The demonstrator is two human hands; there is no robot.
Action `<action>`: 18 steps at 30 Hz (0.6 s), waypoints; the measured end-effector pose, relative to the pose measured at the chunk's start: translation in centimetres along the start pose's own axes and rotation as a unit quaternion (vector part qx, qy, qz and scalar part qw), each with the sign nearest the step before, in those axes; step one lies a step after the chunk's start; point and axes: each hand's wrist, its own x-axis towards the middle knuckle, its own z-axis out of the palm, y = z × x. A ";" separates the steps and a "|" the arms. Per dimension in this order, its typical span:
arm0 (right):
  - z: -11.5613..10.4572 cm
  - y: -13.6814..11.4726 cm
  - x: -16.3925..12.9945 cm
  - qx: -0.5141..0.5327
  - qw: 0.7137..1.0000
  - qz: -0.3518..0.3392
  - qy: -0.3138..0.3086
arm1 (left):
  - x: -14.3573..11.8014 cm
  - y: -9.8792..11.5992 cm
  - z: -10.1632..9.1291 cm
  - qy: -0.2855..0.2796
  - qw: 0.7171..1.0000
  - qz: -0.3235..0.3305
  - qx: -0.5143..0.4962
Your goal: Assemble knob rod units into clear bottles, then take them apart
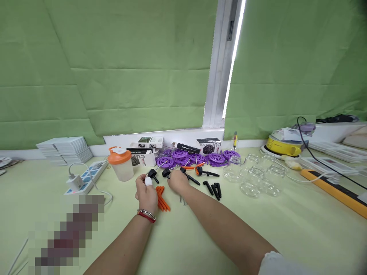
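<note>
Pale-green bench (286, 229) under green blinds. Shaker bottle (122, 163) left of the hands. Left hand (146, 193) pinches a black knob (152, 174); orange strips (162, 198) lie between the hands, long axes pointing away. Right hand (177, 181) curls narrowly over another black knob (166, 173). Glass jars (255, 177) farther right.

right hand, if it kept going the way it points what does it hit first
The right hand points away and slightly left, fingers at a black knob. Straight on, it likely meets the purple wheels first, though depth is unclear.
</note>
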 end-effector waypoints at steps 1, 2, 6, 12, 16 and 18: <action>0.1 0.1 0.1 0.004 1.000 0.003 -0.001 | 0.1 -0.2 0.1 0.000 1.000 0.000 -0.004; 0.1 0.1 0.1 0.008 1.000 0.004 -0.001 | 0.1 -0.3 0.2 0.000 1.000 0.001 -0.010; 0.1 0.4 0.2 0.020 1.000 0.003 0.009 | 0.3 -0.5 0.4 -0.013 0.998 0.018 -0.050; -0.7 0.1 -1.9 0.047 0.997 -0.040 0.042 | 0.7 -0.6 0.5 -0.071 0.991 0.028 -0.106; -0.8 -1.3 -5.0 0.051 0.988 -0.117 0.085 | 0.6 -0.1 0.5 -0.139 0.980 0.013 -0.140; -0.7 -1.9 -6.3 0.047 0.983 -0.152 0.095 | 0.6 0.1 0.4 -0.142 0.979 0.006 -0.144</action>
